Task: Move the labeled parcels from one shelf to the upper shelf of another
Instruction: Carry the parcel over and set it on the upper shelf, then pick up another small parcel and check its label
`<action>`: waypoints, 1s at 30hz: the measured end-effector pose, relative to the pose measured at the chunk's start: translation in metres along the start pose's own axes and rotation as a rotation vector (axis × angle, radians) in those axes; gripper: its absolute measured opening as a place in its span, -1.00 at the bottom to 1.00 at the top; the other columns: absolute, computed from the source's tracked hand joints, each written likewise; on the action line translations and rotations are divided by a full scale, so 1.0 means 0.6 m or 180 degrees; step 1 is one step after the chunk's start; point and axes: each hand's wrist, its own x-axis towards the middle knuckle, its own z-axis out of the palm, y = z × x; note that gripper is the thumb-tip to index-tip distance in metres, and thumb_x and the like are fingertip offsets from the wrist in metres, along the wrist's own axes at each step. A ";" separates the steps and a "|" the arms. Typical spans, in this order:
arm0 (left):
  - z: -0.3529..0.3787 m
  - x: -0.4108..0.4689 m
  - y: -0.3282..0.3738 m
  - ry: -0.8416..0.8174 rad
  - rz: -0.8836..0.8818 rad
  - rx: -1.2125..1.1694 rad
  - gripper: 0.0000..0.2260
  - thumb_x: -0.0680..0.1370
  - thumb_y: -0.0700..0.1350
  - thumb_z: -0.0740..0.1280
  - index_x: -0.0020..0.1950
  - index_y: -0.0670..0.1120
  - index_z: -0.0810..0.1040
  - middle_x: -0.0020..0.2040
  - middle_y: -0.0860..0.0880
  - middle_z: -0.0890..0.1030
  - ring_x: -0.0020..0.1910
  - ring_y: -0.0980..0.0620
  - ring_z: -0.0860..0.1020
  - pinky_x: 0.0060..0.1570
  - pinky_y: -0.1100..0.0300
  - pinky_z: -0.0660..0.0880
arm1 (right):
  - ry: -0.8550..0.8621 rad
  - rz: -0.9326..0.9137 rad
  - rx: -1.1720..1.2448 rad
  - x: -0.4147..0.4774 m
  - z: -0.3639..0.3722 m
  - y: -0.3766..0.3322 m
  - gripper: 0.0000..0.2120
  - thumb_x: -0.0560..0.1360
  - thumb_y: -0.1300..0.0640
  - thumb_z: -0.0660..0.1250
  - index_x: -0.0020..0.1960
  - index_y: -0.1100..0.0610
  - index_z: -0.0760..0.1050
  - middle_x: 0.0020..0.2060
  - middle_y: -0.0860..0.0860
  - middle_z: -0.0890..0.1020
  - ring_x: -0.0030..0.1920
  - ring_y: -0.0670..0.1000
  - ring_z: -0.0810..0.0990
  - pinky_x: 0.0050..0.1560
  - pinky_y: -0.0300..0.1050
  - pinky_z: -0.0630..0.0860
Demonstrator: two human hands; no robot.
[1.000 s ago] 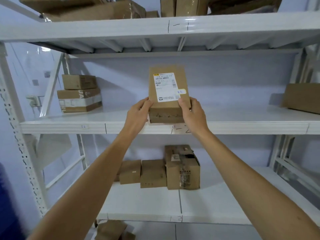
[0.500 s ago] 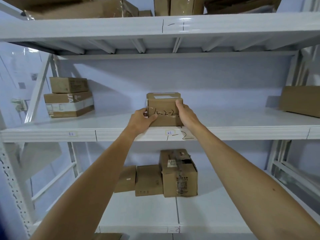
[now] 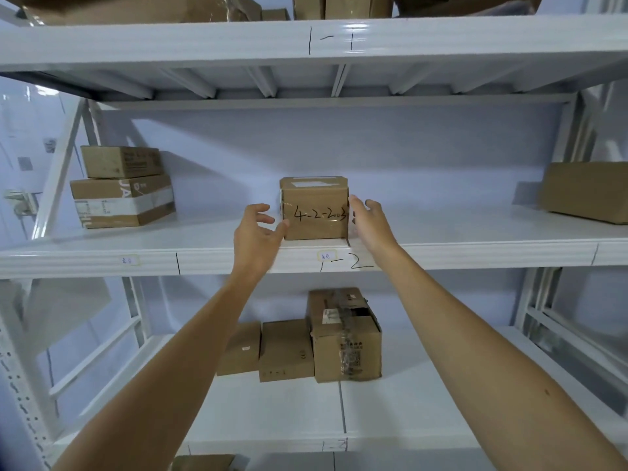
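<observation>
Parcel [image 3: 314, 209] sits upright near the front edge of the middle shelf [image 3: 475, 232], handwritten number facing out, printed label on top. Left hand [image 3: 256, 232]: fingers spread, thumb tip touching or just beside the lower left corner of the box. Right hand [image 3: 370, 220]: open, fingers loose, just beside the right face; cannot tell whether they touch. Neither grip is pinching anything.

Judgement: the step is the let-go after placing. Done well, both hands draw straight away from the box sides without dragging it toward the lip. It stands close to the edge, so a nudge deeper would be safer.

Same shelf: two stacked boxes [image 3: 122, 188] at far left, one brown box [image 3: 584, 192] at far right, both well apart from the parcel. Lower shelf [image 3: 441, 402]: three boxes [image 3: 306, 345] side by side. Top shelf [image 3: 204, 42]: several cartons, only partly in view.
</observation>
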 end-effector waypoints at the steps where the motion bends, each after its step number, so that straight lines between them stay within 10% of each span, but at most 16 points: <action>1: 0.000 -0.020 0.001 0.0080 0.0133 -0.0043 -0.56 0.55 0.07 0.46 0.37 -0.03 0.46 0.12 -0.03 0.64 -0.08 -0.09 0.70 0.02 -0.04 0.65 | 0.0043 0.0000 0.0157 -0.006 -0.001 0.002 -0.35 0.54 -0.31 0.18 0.50 0.03 0.33 0.36 0.08 0.52 0.35 0.10 0.51 0.38 0.08 0.42; 5: 0.006 -0.082 0.006 -0.0223 0.0320 -0.0281 -0.73 0.59 0.03 0.41 0.25 -0.01 0.53 0.02 0.04 0.66 -0.10 -0.08 0.71 -0.01 -0.06 0.66 | 0.0235 -0.0100 0.0439 -0.026 -0.007 0.022 -0.65 0.36 -0.34 0.21 -0.11 -0.09 0.30 -0.16 -0.09 0.39 -0.19 -0.04 0.38 -0.25 -0.24 0.41; 10: 0.011 -0.118 0.006 -0.0855 0.0311 -0.0395 -0.85 0.65 -0.03 0.33 0.19 0.01 0.63 0.00 0.06 0.69 -0.03 0.04 0.70 0.13 -0.07 0.65 | 0.0526 -0.0268 0.0508 -0.118 -0.021 0.037 -0.42 0.48 -0.33 0.17 0.33 0.02 0.40 0.17 0.05 0.60 0.21 0.07 0.59 0.28 0.13 0.55; 15: 0.035 -0.152 -0.007 -0.1198 0.0221 -0.0518 -0.79 0.68 -0.07 0.29 0.23 -0.08 0.65 0.06 0.02 0.69 -0.03 0.10 0.67 0.18 0.01 0.60 | 0.0541 -0.0298 -0.0043 -0.191 -0.065 0.061 -0.44 0.53 -0.31 0.13 0.11 0.17 0.51 -0.08 -0.03 0.61 0.00 0.00 0.60 0.25 0.26 0.55; 30: 0.205 -0.325 0.012 -0.2176 0.0140 -0.0597 -0.79 0.66 -0.01 0.30 0.17 -0.06 0.66 0.07 -0.02 0.71 0.06 0.00 0.70 0.09 0.07 0.59 | 0.0615 0.0540 -0.1016 -0.361 -0.284 0.187 -0.54 0.59 -0.24 0.25 0.20 0.12 0.55 0.07 -0.01 0.65 0.07 0.01 0.64 0.17 0.02 0.59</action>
